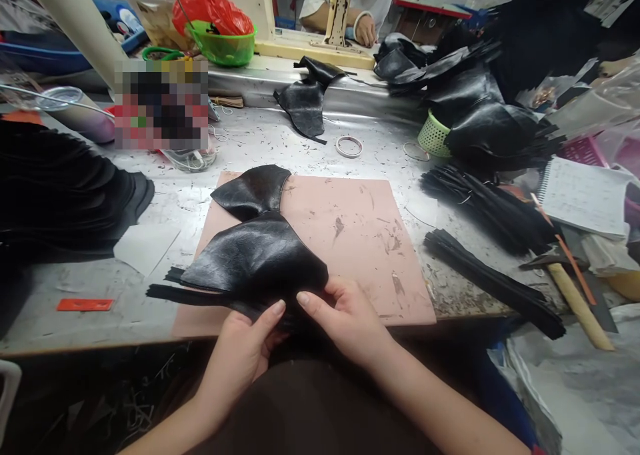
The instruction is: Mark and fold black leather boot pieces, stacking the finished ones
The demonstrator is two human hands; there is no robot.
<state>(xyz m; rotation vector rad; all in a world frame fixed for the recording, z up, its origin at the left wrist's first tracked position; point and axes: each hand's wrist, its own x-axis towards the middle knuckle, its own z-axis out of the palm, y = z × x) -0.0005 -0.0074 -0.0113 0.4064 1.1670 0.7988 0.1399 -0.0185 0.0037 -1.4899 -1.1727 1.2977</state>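
Note:
A glossy black leather piece [255,251] lies over the near part of a pinkish board [350,235], its front edge gripped between both hands. My left hand [247,345] pinches that edge with the thumb on top. Close beside it, my right hand [345,315] pinches the same edge, thumb also on top; the fingers beneath are mostly hidden. Black zipper tape [193,296] sticks out to the left from under the leather. Touching its far side is a second black leather piece [255,189], flat on the board.
Stacked black pieces [65,195] stand at left, near an orange strip [84,305]. On the right lie black strip bundles [493,281], a wooden-handled hammer [580,305] and a notebook [585,195]. A tape roll [349,147] lies behind the board. Across the bench shows another person's hand [366,29].

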